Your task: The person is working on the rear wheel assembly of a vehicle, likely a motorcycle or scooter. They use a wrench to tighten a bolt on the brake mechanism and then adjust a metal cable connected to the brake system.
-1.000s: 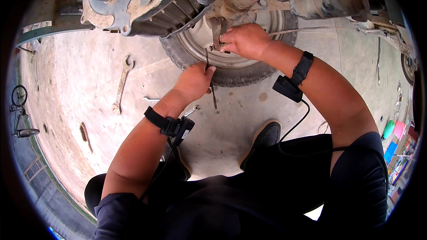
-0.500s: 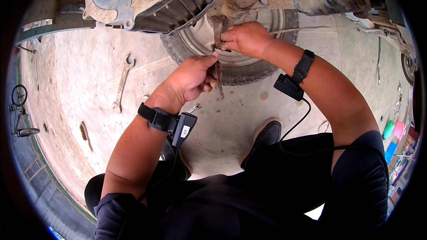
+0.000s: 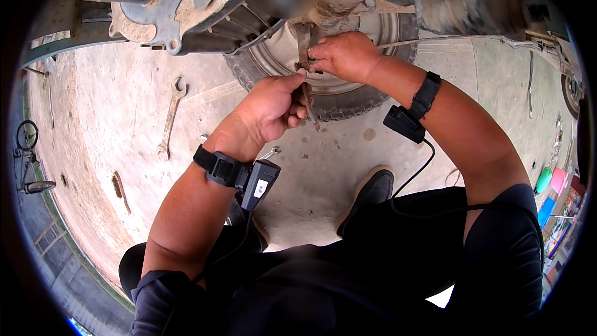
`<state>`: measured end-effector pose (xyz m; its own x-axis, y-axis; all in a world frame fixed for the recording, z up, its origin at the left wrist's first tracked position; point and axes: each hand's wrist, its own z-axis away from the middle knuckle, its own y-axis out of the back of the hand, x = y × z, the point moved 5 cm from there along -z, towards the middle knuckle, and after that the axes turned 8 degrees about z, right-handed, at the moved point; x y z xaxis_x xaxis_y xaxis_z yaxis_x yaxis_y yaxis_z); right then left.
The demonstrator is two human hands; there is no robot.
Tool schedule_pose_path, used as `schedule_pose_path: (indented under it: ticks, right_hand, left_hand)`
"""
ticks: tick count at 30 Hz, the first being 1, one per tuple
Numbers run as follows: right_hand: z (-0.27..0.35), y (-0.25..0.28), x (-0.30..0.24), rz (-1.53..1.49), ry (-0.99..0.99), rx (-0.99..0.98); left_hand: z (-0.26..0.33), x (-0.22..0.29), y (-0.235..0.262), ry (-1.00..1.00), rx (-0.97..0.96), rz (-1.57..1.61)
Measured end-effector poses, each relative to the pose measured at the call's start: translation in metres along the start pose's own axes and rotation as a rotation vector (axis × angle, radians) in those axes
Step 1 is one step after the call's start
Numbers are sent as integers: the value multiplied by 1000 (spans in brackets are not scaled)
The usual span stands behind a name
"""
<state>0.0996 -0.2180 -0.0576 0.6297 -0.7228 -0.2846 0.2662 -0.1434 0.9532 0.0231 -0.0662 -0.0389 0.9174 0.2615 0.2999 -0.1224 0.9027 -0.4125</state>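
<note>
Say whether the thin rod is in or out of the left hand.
In: the left hand holds the thin rod between thumb and curled fingers, and its lower end shows beyond them.

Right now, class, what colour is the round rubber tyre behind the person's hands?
Dark grey; the round rubber tyre shows best in the head view.

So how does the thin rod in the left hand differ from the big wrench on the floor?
The rod is held in the left hand; the wrench lies on the floor. The rod looks thin and brown; the wrench is thicker and paler. The wrench shows whole, while the hand partly covers the rod. Both are long and narrow.
</note>
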Motion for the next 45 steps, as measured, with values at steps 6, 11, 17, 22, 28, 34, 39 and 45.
schedule_pose_path:
  ticks: [6,11,17,22,28,34,39,45]
  right_hand:
    - [0,2,-1,18,27,-11]
    - [0,0,-1,24,27,4]
    - [3,-4,0,-4,20,9]
    - [1,0,-3,31,4,-4]
    - [2,0,-3,20,-11,-32]
    - [-2,3,-4,21,-3,-79]
    - [-2,0,1,-27,3,-82]
    - [-4,8,-6,-27,26,-110]
  left_hand:
    - [-5,2,2,-7,60,66]
    - [-7,1,7,-24,-16,-54]
    - [-15,-7,11,-177,69,-602]
    - [-34,-18,16,-679,253,-1240]
    - [-17,-18,32,-457,157,-1063]
    - [-1,-9,38,-432,154,-794]
    - [12,18,51,-557,259,-607]
    - [28,42,70,-755,386,-519]
